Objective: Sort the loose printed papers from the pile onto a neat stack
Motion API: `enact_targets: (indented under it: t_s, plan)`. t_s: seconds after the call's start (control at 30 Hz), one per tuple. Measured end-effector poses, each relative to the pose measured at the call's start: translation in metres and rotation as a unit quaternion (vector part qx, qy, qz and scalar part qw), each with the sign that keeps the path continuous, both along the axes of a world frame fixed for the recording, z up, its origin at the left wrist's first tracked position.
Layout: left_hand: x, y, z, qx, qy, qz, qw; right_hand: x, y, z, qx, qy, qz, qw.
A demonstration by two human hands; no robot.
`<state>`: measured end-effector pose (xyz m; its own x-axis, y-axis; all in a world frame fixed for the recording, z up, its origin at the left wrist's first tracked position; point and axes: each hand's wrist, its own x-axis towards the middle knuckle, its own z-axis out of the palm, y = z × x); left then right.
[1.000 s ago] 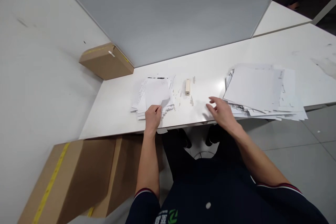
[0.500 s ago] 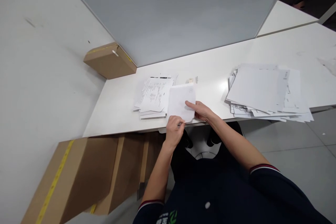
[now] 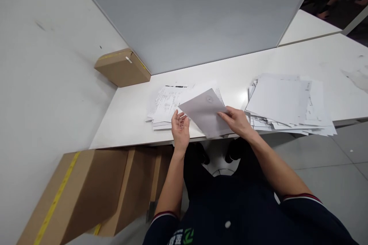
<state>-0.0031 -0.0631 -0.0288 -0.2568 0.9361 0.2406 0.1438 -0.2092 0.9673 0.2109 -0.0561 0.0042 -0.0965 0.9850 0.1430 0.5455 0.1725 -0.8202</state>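
Observation:
Gripped at its right edge by my right hand are sheets of paper, tilted over the front edge of the white table. A small round mark shows near their top corner, and printed text peeks out behind them. My left hand is open, palm up with fingers apart, just left of the held sheets. Whether its fingertips touch them I cannot tell. Behind that hand lies a stack of printed papers, partly covered by the raised sheets.
A larger, untidy pile of papers lies to the right, overhanging the front edge of the table. A cardboard box sits in the back left corner. Large cardboard boxes stand below at left. A grey panel rises behind.
My left hand has let go of the sheets' lower edge and opened to the left. My right hand has moved right, and the sheets have turned and tilted with it.

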Motion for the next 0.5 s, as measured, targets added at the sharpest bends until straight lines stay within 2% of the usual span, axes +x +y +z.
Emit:
enact_targets:
  t_s: [0.07,0.13,0.2,0.23,0.33,0.5]
  plan:
    - [0.003,0.005,0.003,0.006,-0.022,0.000,1.000,0.005,0.002,0.035,0.072,-0.158,0.018,0.985]
    - [0.005,0.007,0.001,-0.008,-0.026,0.000,1.000,0.006,0.006,0.067,0.107,-0.293,0.042,0.949]
    - [0.006,0.007,-0.006,-0.028,-0.015,0.000,0.999,0.003,0.011,0.087,0.116,-0.386,0.074,0.912]
    - [0.007,0.007,-0.011,-0.035,-0.007,0.002,0.999,0.000,0.014,0.092,0.115,-0.416,0.092,0.897]
    - [0.011,0.008,-0.023,-0.038,0.015,0.012,0.999,-0.008,0.027,0.087,0.084,-0.463,0.145,0.870]
    - [0.013,0.014,-0.031,-0.040,0.050,-0.025,0.998,-0.008,0.040,0.066,0.008,-0.466,0.167,0.869]
